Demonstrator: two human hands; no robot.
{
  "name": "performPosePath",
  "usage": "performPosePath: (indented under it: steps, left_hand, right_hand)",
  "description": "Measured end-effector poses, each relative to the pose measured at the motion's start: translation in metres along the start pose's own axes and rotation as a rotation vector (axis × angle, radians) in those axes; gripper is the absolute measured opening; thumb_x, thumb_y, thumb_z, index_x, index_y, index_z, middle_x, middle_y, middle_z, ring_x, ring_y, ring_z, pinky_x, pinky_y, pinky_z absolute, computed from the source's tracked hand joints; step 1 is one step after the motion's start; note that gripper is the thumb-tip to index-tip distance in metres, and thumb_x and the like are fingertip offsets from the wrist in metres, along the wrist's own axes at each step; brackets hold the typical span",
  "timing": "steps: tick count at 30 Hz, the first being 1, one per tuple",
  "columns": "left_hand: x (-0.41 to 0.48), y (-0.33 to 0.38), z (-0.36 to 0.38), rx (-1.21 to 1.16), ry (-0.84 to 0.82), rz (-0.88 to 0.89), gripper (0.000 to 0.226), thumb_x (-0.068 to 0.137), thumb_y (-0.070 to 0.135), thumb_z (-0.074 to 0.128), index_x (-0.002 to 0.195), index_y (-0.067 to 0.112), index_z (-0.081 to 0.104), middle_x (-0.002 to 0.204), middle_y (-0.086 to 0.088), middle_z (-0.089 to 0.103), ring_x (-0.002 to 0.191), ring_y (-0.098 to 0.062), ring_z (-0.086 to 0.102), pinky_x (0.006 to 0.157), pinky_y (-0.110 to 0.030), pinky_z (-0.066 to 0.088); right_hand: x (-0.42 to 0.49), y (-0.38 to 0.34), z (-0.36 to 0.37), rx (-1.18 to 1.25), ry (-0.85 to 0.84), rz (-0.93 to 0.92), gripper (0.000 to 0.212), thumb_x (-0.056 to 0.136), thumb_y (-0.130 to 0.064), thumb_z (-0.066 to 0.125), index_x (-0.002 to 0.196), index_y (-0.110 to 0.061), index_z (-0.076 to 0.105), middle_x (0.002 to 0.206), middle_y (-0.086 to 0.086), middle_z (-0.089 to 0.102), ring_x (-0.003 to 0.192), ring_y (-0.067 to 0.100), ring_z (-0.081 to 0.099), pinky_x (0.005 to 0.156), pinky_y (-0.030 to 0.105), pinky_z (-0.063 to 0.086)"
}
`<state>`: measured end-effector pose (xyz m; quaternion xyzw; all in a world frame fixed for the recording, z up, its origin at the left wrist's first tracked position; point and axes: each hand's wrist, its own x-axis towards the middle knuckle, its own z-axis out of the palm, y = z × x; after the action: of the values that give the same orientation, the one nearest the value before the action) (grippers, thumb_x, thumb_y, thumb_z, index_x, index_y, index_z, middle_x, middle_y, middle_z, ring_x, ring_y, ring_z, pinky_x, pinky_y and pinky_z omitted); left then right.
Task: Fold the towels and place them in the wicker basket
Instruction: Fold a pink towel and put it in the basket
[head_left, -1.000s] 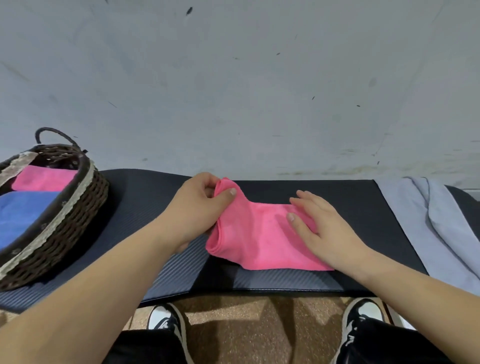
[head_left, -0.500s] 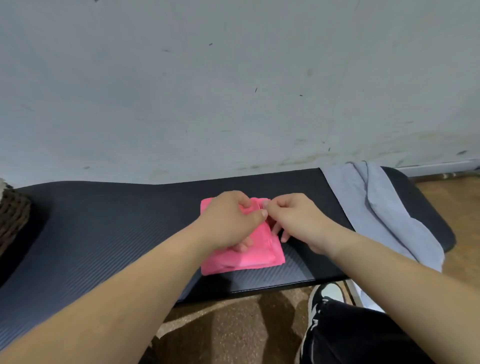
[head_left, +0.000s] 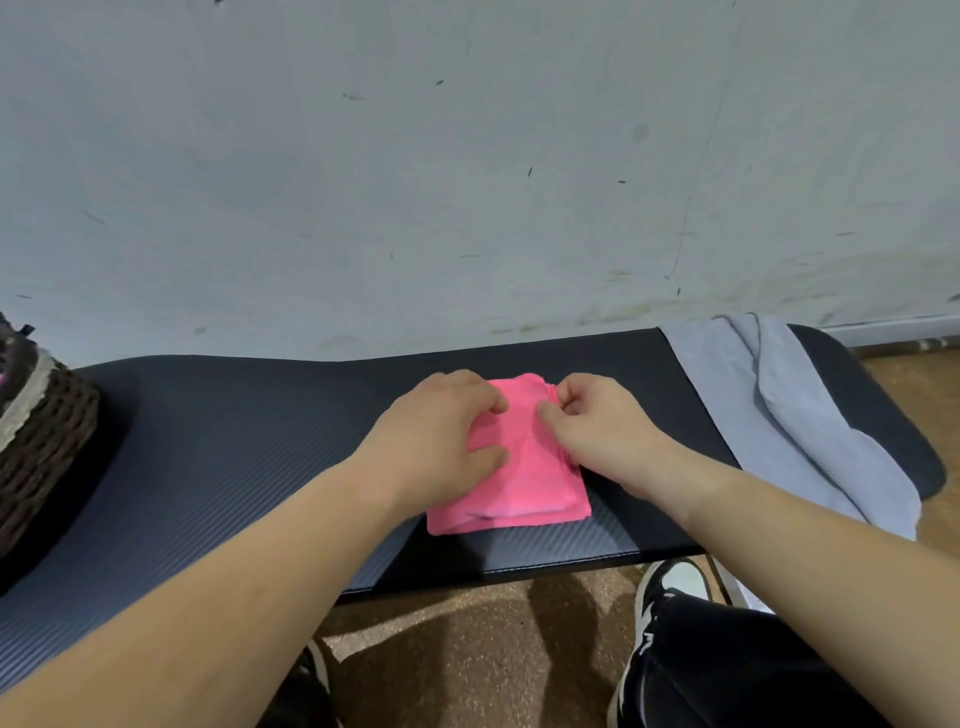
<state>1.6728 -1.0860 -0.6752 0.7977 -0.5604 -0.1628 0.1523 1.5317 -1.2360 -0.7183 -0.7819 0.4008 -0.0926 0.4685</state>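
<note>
Pink towel (head_left: 519, 483) folded small, mid bench (head_left: 234, 441). Left hand (head_left: 441, 441) presses flat on it; right hand (head_left: 597, 431) pinches its far right corner. Fold looks nearly done. Next: lift, carry left to basket (head_left: 41, 431).

Bare forearms (head_left: 249, 571), black trousers (head_left: 727, 675), black-and-white sneakers (head_left: 675, 579) with white toes.

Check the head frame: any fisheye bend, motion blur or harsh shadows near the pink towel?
Head view: fisheye bend shows, the far edge of the black mat bows and the wicker basket is cropped at the left border; the pink towel is sharp, no motion blur; light is soft and even, no glare, only soft-edged shadows on the brown floor below the mat's near edge.
</note>
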Motion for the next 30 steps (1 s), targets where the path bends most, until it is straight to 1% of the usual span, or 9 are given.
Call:
performPosePath:
  steps: [4,8,10,13,16,18,22,26,30]
  left_hand:
    - [-0.005,0.001,0.011,0.058,-0.222,0.005,0.076,0.09,0.057,0.066,0.156,0.039,0.035,0.169,0.006,0.02,0.155,-0.015,0.017,0.124,-0.034,0.024]
    - [-0.007,-0.001,0.037,0.279,-0.331,0.061,0.075,0.1,0.063,0.042,0.162,0.042,0.007,0.171,-0.006,-0.012,0.158,-0.025,-0.015,0.129,-0.043,-0.004]
    - [-0.009,-0.004,0.047,0.345,-0.296,0.073,0.073,0.101,0.066,0.033,0.162,0.041,0.0,0.17,-0.008,-0.018,0.156,-0.028,-0.02,0.128,-0.047,-0.005]
    - [-0.017,-0.01,0.053,0.372,-0.229,0.116,0.076,0.096,0.073,0.018,0.161,0.04,-0.002,0.17,-0.009,-0.017,0.156,-0.028,-0.022,0.128,-0.046,-0.007]
    - [-0.025,-0.013,0.05,0.344,-0.186,0.152,0.075,0.095,0.071,0.012,0.163,0.038,0.008,0.171,-0.009,-0.01,0.157,-0.026,-0.018,0.128,-0.043,-0.008]
    - [-0.027,-0.012,0.041,0.265,-0.177,0.151,0.065,0.104,0.062,0.029,0.162,0.034,0.021,0.172,-0.007,0.0,0.159,-0.023,-0.007,0.128,-0.036,-0.005]
    - [-0.029,-0.011,0.022,0.231,-0.046,0.032,0.053,0.103,0.048,0.043,0.153,0.03,0.04,0.164,0.0,0.03,0.146,-0.023,0.033,0.116,-0.04,0.038]
    - [-0.028,-0.016,0.016,0.269,-0.03,-0.213,0.057,0.096,0.055,0.05,0.144,0.026,0.041,0.128,-0.002,0.049,0.115,-0.026,0.049,0.088,-0.043,0.053]
    - [-0.024,-0.012,0.021,0.088,-0.035,-0.286,0.063,0.094,0.047,0.059,0.147,0.021,0.036,0.121,-0.004,0.056,0.109,-0.027,0.059,0.089,-0.045,0.053]
  right_hand:
    - [0.002,0.007,-0.001,-0.065,0.024,0.038,0.027,0.094,-0.03,0.066,0.088,-0.004,0.063,0.061,0.0,0.056,0.053,0.014,0.049,0.054,0.028,0.041]
    - [-0.002,0.007,-0.008,-0.277,0.088,-0.058,0.018,0.09,-0.038,0.069,0.098,-0.025,0.06,0.072,-0.009,0.062,0.069,0.009,0.06,0.066,0.035,0.052]
    - [-0.007,0.004,-0.011,-0.353,0.106,-0.192,0.032,0.089,-0.038,0.069,0.117,-0.029,0.057,0.092,-0.012,0.062,0.084,0.006,0.061,0.074,0.038,0.055]
    - [-0.013,0.001,-0.017,-0.388,0.006,-0.445,0.058,0.089,-0.036,0.07,0.142,-0.027,0.051,0.141,-0.007,0.053,0.132,0.011,0.05,0.109,0.037,0.046]
    - [-0.017,0.003,-0.015,-0.573,-0.182,-0.563,0.073,0.089,-0.053,0.06,0.154,-0.025,0.042,0.168,-0.006,0.021,0.157,0.013,0.008,0.127,0.036,0.017]
    - [-0.017,0.01,-0.013,-0.676,-0.288,-0.507,0.089,0.085,-0.072,0.041,0.159,-0.025,0.03,0.17,-0.007,0.013,0.157,0.011,0.0,0.128,0.042,0.016]
    - [-0.016,0.016,-0.02,-0.676,-0.394,-0.384,0.116,0.07,-0.099,0.019,0.163,-0.031,0.013,0.17,-0.013,-0.002,0.156,0.007,-0.01,0.128,0.046,0.011]
    - [-0.021,0.007,-0.026,-0.735,-0.468,-0.323,0.104,0.078,-0.088,0.038,0.162,-0.038,0.003,0.166,-0.019,-0.016,0.152,0.003,-0.022,0.128,0.042,-0.004]
    - [-0.023,0.008,-0.024,-0.797,-0.505,-0.298,0.097,0.089,-0.076,0.047,0.161,-0.04,-0.008,0.164,-0.019,-0.027,0.15,0.004,-0.03,0.126,0.042,-0.01]
